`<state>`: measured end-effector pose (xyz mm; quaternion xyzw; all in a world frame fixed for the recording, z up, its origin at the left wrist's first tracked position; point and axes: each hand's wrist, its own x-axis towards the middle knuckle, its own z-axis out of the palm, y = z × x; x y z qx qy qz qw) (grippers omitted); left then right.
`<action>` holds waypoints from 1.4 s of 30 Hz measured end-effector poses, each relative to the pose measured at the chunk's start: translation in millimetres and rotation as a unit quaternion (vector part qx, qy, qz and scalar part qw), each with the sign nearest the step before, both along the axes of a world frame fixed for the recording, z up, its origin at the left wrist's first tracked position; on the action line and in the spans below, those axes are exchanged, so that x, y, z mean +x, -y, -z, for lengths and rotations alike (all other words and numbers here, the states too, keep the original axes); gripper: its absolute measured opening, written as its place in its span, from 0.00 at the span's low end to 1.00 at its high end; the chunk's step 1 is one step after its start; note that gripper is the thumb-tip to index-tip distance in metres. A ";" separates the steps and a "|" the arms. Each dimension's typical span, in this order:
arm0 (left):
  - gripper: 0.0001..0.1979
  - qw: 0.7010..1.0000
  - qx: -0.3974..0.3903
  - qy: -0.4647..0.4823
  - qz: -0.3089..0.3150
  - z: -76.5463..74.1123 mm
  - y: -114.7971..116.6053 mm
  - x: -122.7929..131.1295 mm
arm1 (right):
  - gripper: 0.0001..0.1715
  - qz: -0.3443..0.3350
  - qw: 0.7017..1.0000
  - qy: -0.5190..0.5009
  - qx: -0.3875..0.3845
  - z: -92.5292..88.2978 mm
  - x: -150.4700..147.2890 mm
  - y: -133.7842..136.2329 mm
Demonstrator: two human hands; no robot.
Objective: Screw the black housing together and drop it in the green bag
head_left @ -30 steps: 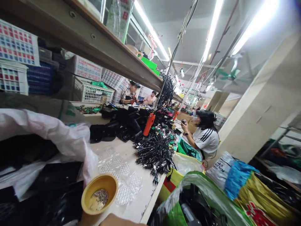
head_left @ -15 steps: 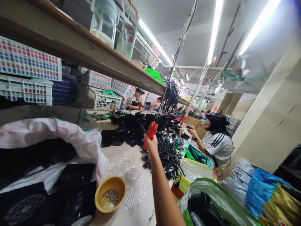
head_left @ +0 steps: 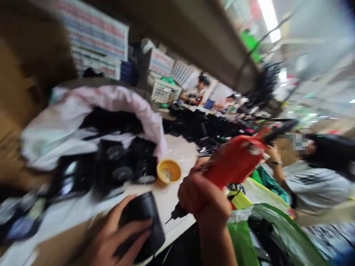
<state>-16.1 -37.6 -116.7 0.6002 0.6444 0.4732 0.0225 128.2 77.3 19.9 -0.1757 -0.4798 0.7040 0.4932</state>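
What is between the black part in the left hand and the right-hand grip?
In the head view, the dark nose and thin bit of the red tool show between the black part and the right-hand grip, with pale tabletop behind.

No text readable. White sack (head_left: 328,242) at lower right carries dark printed lettering (head_left: 321,232), smeared by blur, words not decipherable.

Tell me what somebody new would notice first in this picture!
Probably the chunky, long red power tool, held in the right hand just right of the middle. Next comes the smooth black plastic-looking part in the left hand, near the bottom. Behind the hands, a small round yellow bowl stands on the white table, beside a big pinkish-white sack.
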 end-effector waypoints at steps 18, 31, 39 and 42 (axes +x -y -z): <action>0.09 0.991 -0.081 0.096 0.054 -16.8 12.7 8.3 | 0.08 0.052 0.993 -0.008 0.107 12.7 -11.2 22.5; 0.14 0.994 -0.066 0.071 0.053 -13.1 10.7 8.6 | 0.09 0.069 0.986 -0.005 0.151 15.9 -14.1 35.9; 0.13 0.992 -0.050 0.103 0.055 -14.1 11.7 10.1 | 0.10 -0.033 0.981 0.031 0.189 13.5 -11.9 29.5; 0.13 0.992 -0.036 0.113 0.050 -13.8 11.1 10.6 | 0.10 -0.056 0.981 0.018 0.187 13.4 -14.5 23.7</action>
